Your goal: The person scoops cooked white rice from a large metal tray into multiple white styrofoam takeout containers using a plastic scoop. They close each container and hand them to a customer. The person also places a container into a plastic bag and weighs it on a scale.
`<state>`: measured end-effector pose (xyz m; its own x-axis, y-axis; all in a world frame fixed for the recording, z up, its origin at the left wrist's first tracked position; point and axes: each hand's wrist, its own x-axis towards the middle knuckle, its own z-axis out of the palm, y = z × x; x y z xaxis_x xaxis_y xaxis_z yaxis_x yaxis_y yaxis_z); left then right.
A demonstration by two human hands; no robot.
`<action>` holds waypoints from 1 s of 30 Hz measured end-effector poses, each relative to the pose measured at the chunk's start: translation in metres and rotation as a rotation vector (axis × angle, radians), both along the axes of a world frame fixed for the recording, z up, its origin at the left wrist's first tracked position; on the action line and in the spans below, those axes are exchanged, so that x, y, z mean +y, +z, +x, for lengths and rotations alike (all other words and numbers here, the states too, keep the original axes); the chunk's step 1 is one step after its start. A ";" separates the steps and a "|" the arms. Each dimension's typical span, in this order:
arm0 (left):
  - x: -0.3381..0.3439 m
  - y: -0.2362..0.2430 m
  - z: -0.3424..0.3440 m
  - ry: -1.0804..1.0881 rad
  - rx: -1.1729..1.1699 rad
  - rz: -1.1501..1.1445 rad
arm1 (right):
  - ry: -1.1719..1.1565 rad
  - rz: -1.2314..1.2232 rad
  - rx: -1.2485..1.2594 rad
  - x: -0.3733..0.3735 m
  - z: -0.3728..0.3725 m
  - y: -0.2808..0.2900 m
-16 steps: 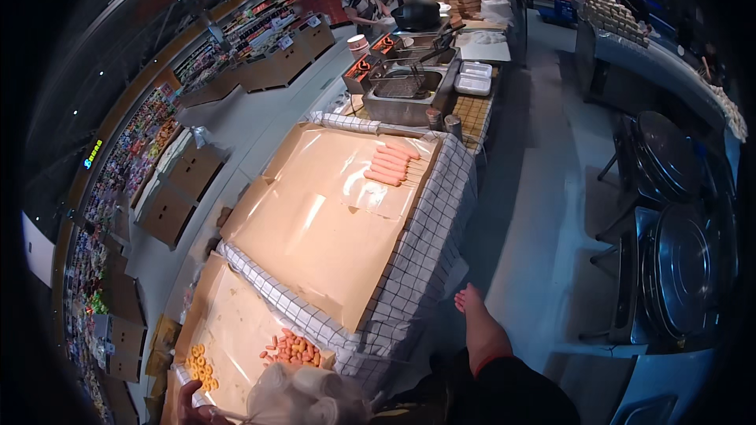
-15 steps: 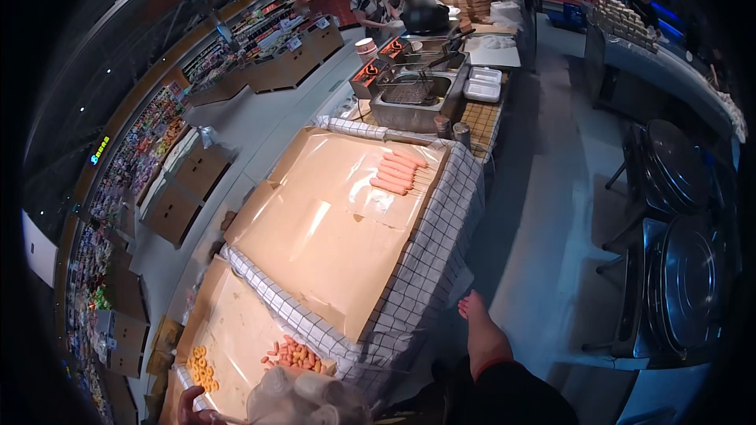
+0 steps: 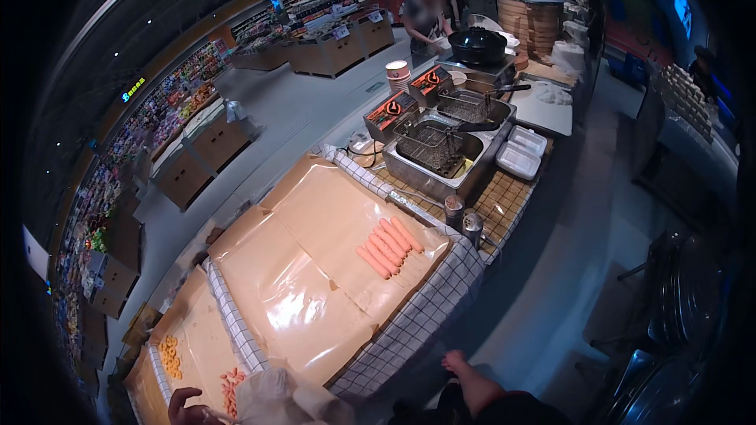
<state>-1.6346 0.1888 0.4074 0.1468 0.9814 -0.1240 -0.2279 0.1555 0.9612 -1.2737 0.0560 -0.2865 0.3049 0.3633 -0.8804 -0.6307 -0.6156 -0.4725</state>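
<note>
Left hand (image 3: 189, 411) beside a white bag (image 3: 264, 397) at the lower edge, right hand (image 3: 463, 376) off to the side.
The bag's long axis slants from upper left to lower right, its upper end toward the trays (the lower end is cut off) — whether the left hand's curled fingers grip it, I cannot tell; nor can I tell the right's grip, held past the checked cloth (image 3: 421, 334). The bag blocks part of the lower tray (image 3: 193, 307), near the small sausages (image 3: 231, 390), with rings (image 3: 170, 357) farther left. Sausages (image 3: 382, 248) lie slantwise on the big tray (image 3: 268, 244); shakers (image 3: 472, 230) and a fryer (image 3: 417, 177) stand beyond.
</note>
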 end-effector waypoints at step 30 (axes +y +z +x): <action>-0.121 -0.027 0.228 0.434 0.446 0.033 | -0.171 -0.406 0.641 0.048 0.039 -0.102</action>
